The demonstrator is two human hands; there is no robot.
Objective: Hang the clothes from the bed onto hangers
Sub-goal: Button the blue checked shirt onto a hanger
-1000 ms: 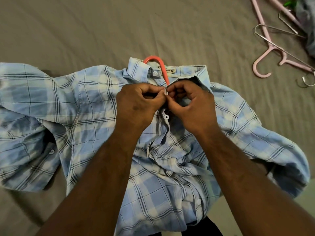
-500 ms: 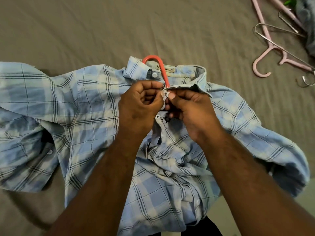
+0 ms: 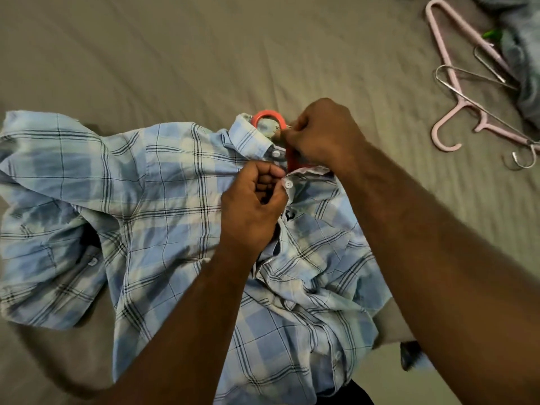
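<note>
A light blue plaid shirt (image 3: 163, 200) lies spread front-up on the bed. An orange hanger (image 3: 267, 116) is inside it, its hook sticking out past the collar. My left hand (image 3: 251, 206) pinches the shirt's front placket just below the collar, beside a white button (image 3: 288, 184). My right hand (image 3: 321, 133) is closed on the right side of the collar, right next to the hanger's neck. The rest of the hanger is hidden under the fabric.
The bed is covered by a grey-brown sheet (image 3: 175, 54). Pink plastic hangers (image 3: 450, 83) and thin wire hangers (image 3: 482, 80) lie at the upper right, next to a grey-blue garment (image 3: 523, 54) at the right edge.
Both hands were together at a button on the placket. My right hand has since moved up to the collar by the hanger hook; my left hand stays on the placket. The view shifted.
</note>
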